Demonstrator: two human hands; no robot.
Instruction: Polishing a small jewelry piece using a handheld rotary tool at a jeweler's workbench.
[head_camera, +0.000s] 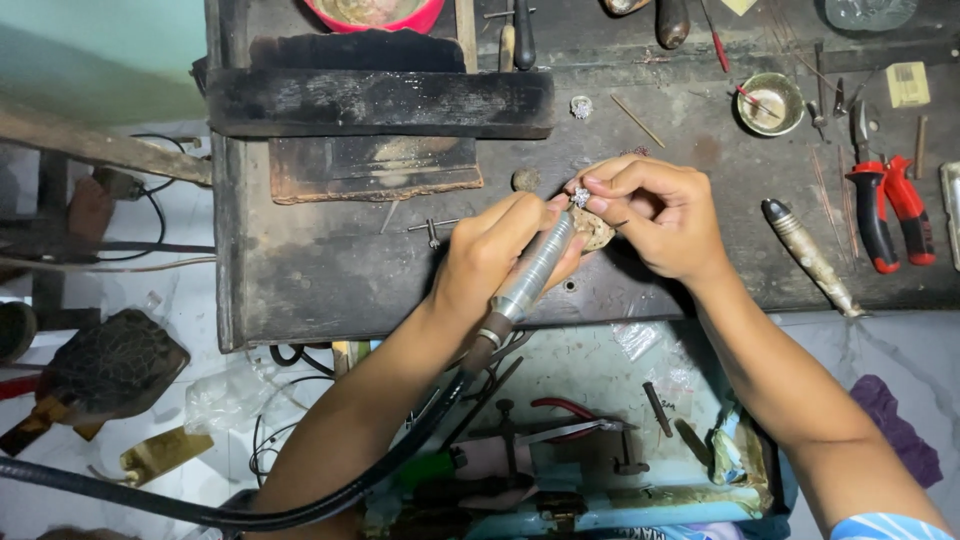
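While my left hand grips the rotary handpiece, its tip meets a small sparkling piece. My right hand pinches that piece, fingers clamped together.

I see two bare forearms coming in from the near edge, with nothing worn on either wrist: no watch, no band, no glove. My left hand is bare, and so is my right hand; I can make out no ring on any finger that shows. The fingernails are short and plain. The left arm is uncovered all the way to the near edge. At the near right corner, the right arm ends in the hem of a short sleeve, light blue with pale wavy stripes.
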